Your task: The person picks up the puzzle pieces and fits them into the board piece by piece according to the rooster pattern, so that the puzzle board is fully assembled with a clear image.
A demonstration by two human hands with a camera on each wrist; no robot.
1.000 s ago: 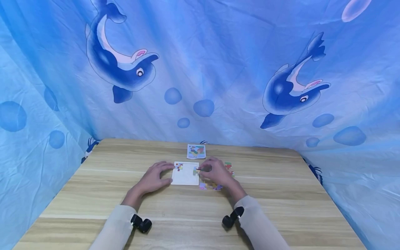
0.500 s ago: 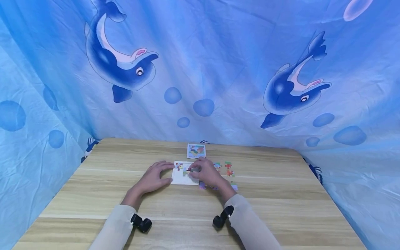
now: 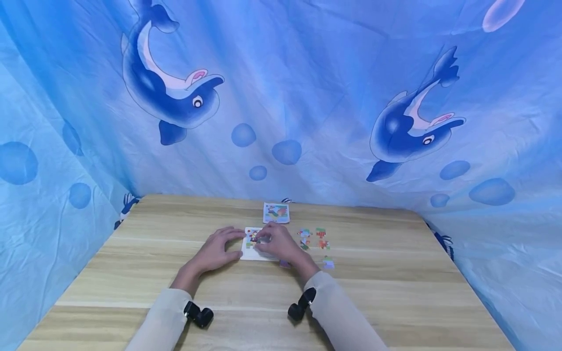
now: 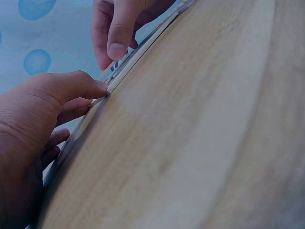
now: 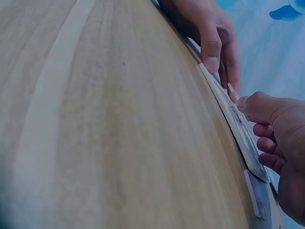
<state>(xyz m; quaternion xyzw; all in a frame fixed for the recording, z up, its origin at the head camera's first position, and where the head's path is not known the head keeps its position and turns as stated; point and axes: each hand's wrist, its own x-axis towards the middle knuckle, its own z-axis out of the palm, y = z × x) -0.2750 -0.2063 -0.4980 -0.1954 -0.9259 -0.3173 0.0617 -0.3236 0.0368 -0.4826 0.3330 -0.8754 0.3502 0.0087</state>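
Observation:
A white puzzle board (image 3: pixel 252 255) lies flat on the wooden table, a few coloured pieces showing at its upper left. My left hand (image 3: pixel 216 249) holds the board's left side, with the thumb at the near corner and fingers farther up. Over the board's left half, my right hand (image 3: pixel 280 243) pinches a small jigsaw piece (image 5: pixel 232 91) between thumb and forefinger. In the right wrist view that piece stands tilted above the board's surface. The right hand covers much of the board's right half in the head view.
Several loose jigsaw pieces (image 3: pixel 323 244) lie to the right of the board. One piece (image 5: pixel 257 194) sits close by its near right corner. Behind the board is a picture card (image 3: pixel 276 213). A blue dolphin curtain (image 3: pixel 307 97) hangs along the table's back edge.
My right hand has moved left from the board's right edge to its upper left part, carrying the piece. More loose pieces show on the right. The left hand has stayed put.

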